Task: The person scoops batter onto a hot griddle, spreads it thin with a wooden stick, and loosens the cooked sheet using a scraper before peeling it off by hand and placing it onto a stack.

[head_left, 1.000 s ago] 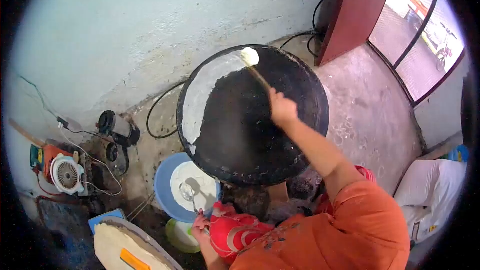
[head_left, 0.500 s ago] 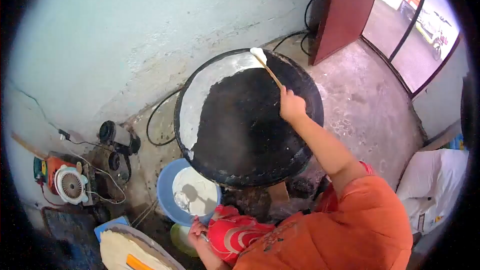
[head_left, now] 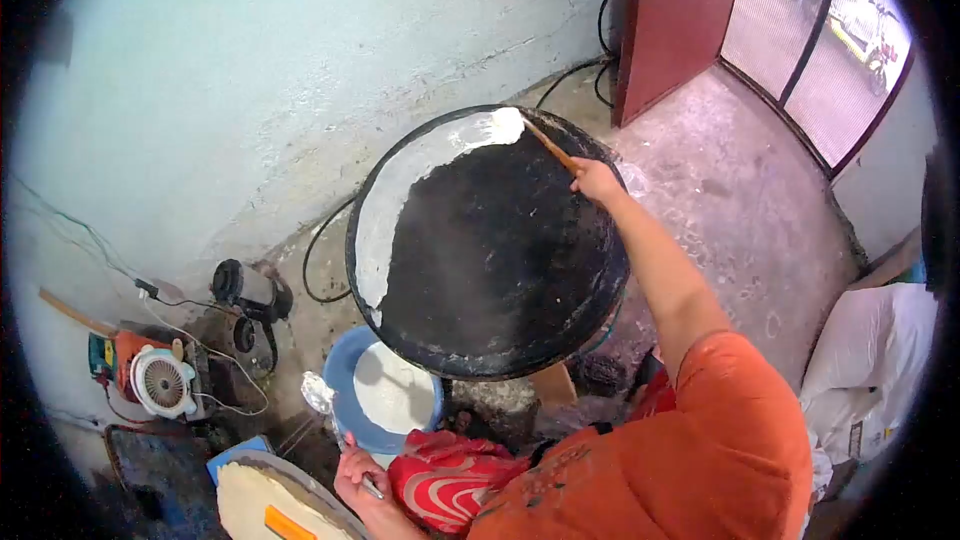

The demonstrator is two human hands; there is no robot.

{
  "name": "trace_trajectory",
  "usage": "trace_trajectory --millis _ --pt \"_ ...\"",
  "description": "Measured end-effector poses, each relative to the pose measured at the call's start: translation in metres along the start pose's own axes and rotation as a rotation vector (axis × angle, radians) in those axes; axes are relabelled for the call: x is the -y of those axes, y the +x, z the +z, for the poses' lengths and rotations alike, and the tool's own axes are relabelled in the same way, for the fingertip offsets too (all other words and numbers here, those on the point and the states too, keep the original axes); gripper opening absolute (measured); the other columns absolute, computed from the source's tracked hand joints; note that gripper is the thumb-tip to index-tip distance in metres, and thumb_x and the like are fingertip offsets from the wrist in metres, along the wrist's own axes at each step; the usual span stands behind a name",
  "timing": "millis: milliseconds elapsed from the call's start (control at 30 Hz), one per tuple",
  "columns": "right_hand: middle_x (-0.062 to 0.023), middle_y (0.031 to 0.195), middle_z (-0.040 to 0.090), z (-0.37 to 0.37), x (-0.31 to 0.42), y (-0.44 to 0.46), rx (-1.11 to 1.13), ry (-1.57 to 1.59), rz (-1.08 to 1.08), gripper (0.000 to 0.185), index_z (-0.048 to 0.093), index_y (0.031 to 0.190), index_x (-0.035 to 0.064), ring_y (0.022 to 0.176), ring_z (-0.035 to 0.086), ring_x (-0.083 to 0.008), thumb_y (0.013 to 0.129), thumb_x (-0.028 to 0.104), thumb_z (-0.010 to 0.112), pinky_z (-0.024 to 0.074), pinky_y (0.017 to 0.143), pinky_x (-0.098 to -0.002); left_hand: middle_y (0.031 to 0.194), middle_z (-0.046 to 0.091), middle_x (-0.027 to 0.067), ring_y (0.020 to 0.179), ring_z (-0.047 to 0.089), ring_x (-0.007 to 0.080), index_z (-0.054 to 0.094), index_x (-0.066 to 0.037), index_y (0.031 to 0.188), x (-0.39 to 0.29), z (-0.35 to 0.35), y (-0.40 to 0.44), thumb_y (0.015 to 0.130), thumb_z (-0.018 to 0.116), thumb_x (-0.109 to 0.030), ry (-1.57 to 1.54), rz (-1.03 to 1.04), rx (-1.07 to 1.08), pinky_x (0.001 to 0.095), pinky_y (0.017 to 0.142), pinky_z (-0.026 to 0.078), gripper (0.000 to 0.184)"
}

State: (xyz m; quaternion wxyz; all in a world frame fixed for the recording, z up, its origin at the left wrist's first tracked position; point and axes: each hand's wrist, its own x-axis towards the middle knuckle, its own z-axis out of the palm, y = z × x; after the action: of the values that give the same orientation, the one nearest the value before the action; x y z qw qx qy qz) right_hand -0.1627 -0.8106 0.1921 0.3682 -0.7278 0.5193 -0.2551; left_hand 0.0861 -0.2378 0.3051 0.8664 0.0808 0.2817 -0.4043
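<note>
My right hand (head_left: 595, 182) grips a wooden-handled spreader (head_left: 548, 145) near the far rim of a large round black griddle (head_left: 470, 260). A lump of white batter (head_left: 506, 126) covers the spreader's far end. A thin band of batter (head_left: 385, 210) curves along the griddle's left and far edge. Low on the left, my left hand (head_left: 362, 472) is closed around a metal ladle (head_left: 318, 393). White batter coats the ladle's bowl, which is beside the left rim of a blue basin (head_left: 345, 380) holding more batter.
A stack of pale flatbreads (head_left: 265, 500) with an orange strip (head_left: 288, 523) on it is at the lower left. A small blower (head_left: 165, 380) and cables lie left. White sacks (head_left: 865, 370) stand right, near a red door (head_left: 675, 30).
My left hand has lifted the ladle out of the basin and moved it left. The spreader's handle now lies at a flatter angle, with my right hand slightly farther right.
</note>
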Motion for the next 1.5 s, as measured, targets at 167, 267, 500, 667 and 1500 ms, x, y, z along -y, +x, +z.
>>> trace_trajectory --millis 167,267,500,667,1500 --pt "-0.0001 0.068 0.058 -0.025 0.038 -0.027 0.140 0.269 0.205 0.033 0.055 0.120 0.0125 0.044 0.043 -0.0061 0.090 0.014 0.042 0.0329 0.040 -0.0205 0.068 0.046 0.0010 0.048 0.042 0.0093 0.044 0.009 0.113 0.011 -0.001 0.006 0.088 0.034 -0.006 0.009 0.004 -0.012 0.0215 0.039 0.038 0.031" --pt "-0.0011 0.070 0.057 0.012 -0.011 0.003 0.035 0.274 0.101 0.030 0.058 0.116 0.0094 0.052 0.047 -0.0086 0.090 0.014 0.044 0.0404 0.050 -0.0246 0.065 0.045 0.0008 0.046 0.041 0.0090 0.045 0.009 0.112 0.014 -0.007 0.018 0.088 0.033 -0.006 0.014 -0.027 -0.049 0.0212 0.039 0.037 0.030" --pt "-0.0071 0.090 0.066 0.022 0.004 -0.007 0.005 0.248 0.068 0.026 0.062 0.110 0.0059 0.079 0.060 -0.0140 0.088 0.012 0.048 0.0461 0.072 -0.0262 0.060 0.042 0.0009 0.047 0.040 0.0098 0.045 0.009 0.110 0.014 -0.015 0.033 0.088 0.036 -0.011 0.101 0.008 -0.070 0.0206 0.040 0.037 0.031" --pt "-0.0139 0.100 0.064 0.033 0.066 -0.040 0.203 -0.027 -0.011 0.028 0.061 0.111 0.0124 0.093 0.061 -0.0241 0.085 0.016 0.051 0.0446 0.082 -0.0308 0.067 0.045 0.0044 0.050 0.041 0.0114 0.046 0.010 0.111 0.010 -0.023 0.034 0.090 0.036 -0.016 0.179 0.022 -0.032 0.0223 0.041 0.037 0.036" --pt "-0.0086 0.103 0.063 0.012 0.096 -0.102 0.148 -0.273 -0.038 0.029 0.060 0.112 0.0262 0.095 0.059 -0.0264 0.085 0.032 0.051 0.0469 0.081 -0.0376 0.071 0.047 0.0066 0.052 0.042 0.0127 0.044 0.010 0.112 0.013 -0.019 0.030 0.090 0.040 -0.019 0.163 0.054 -0.049 0.0242 0.042 0.035 0.037"
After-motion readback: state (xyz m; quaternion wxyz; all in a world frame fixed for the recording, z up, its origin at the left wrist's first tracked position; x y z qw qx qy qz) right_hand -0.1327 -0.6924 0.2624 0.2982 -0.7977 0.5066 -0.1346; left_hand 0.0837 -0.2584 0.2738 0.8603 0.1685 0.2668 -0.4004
